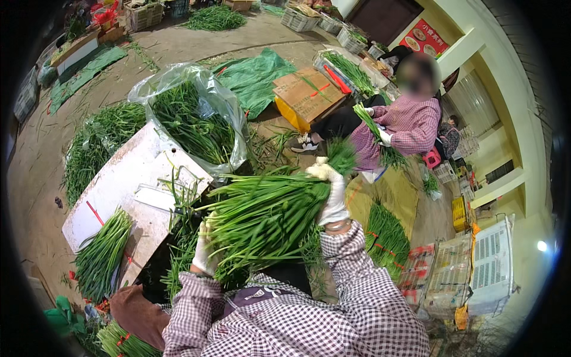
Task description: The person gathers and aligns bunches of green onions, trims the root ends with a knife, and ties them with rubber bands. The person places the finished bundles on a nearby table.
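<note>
A thick bunch of green Chinese chives lies crosswise in front of my body. My right hand, in a white glove, grips it near its right end, where a finer tuft sticks out past the fingers. At the left end my gloved left hand touches the loose, fanned ends. Some of its fingers are hidden by the leaves, so I cannot tell whether they close around them. Left of that hand is a white board, with a tied bunch of chives across its lower edge.
Beyond the board stands a clear plastic bag of loose chives. A cardboard box is past it. At right sits another person with a bunch in gloved hands. Tied bunches rest on a yellow sheet, near plastic crates.
</note>
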